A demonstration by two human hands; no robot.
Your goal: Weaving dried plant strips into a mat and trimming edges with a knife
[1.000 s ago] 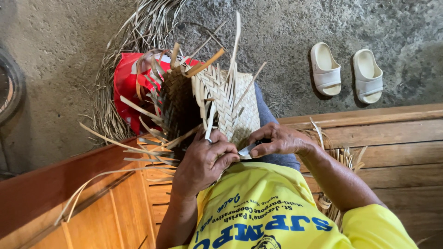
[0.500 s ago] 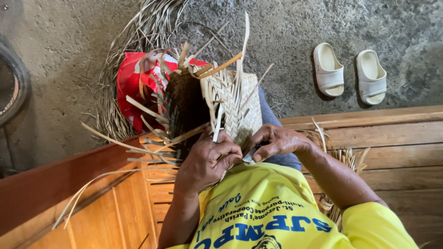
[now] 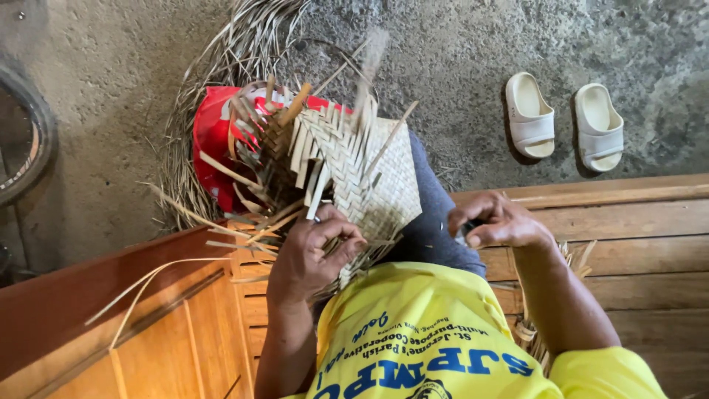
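A half-woven basket of pale flat palm strips (image 3: 362,166) rests against my lap, with loose strip ends sticking up and out to the left. My left hand (image 3: 314,251) grips its lower edge, fingers curled around the strips. To the right of the basket, apart from it, my right hand (image 3: 498,222) is closed around a small dark object; I cannot tell what that object is. One long strip above the basket is blurred by motion.
A red plastic container (image 3: 214,140) sits behind the weaving inside a ring of dry palm fibre (image 3: 221,66). Two white slippers (image 3: 565,122) lie on the concrete floor. I sit on a wooden bench (image 3: 635,236). A dark tyre (image 3: 26,140) is at the left edge.
My right hand has come off the weaving and moved right, still closed on the small object. The basket has tilted and a long strip has swung upward.
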